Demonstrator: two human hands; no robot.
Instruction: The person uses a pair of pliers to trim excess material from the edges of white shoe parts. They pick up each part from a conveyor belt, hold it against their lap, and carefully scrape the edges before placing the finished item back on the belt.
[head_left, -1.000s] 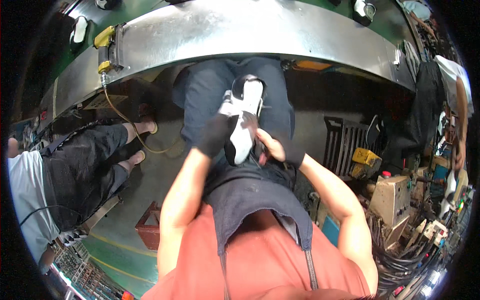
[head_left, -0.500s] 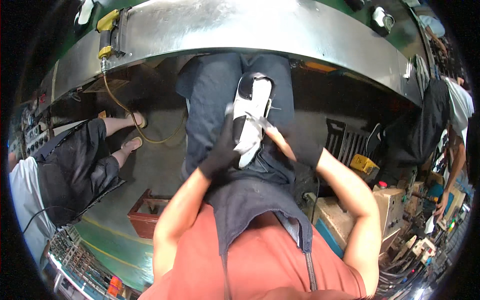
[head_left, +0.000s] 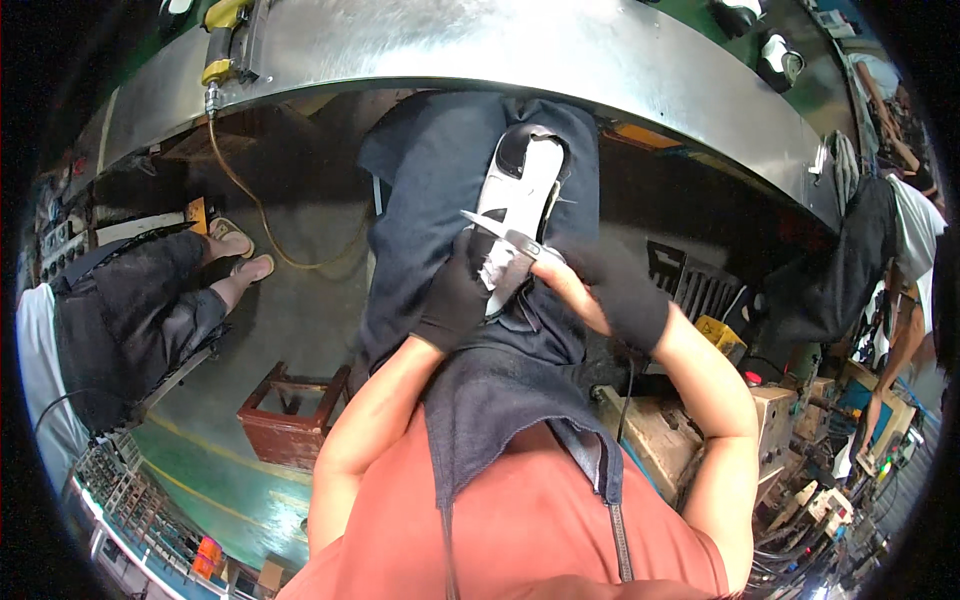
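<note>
"What's the biggest thing there?"

"The metal table [head_left: 480,40], which curves across the top. Below it is the person's lap [head_left: 425,200], in dark cloth, and a red-brown wooden stool [head_left: 285,420] stands on the floor at the left."

"And the shoe?"

"The black-and-white shoe [head_left: 535,185] lies lengthwise on the lap, its far end toward the table and slightly to the right. Most of it reaches out beyond both hands."

"So where does each grip sit on it?"

"The left grip [head_left: 455,290], in a dark glove, is closed on the shoe's near part from the left side. The right grip [head_left: 598,285], gloved as well with a bare thumb, is to the right of that same near part. It's narrow, pinched around a metal blade [head_left: 487,223]."

"How does the blade lie?"

"Crosswise over the shoe's middle, tip pointing left, just above the left fingers. I can't tell whether its edge touches the shoe."

"Anything smaller?"

"A thin thread [head_left: 567,201] sticks out from the shoe's right side, beyond the right grip."
</note>
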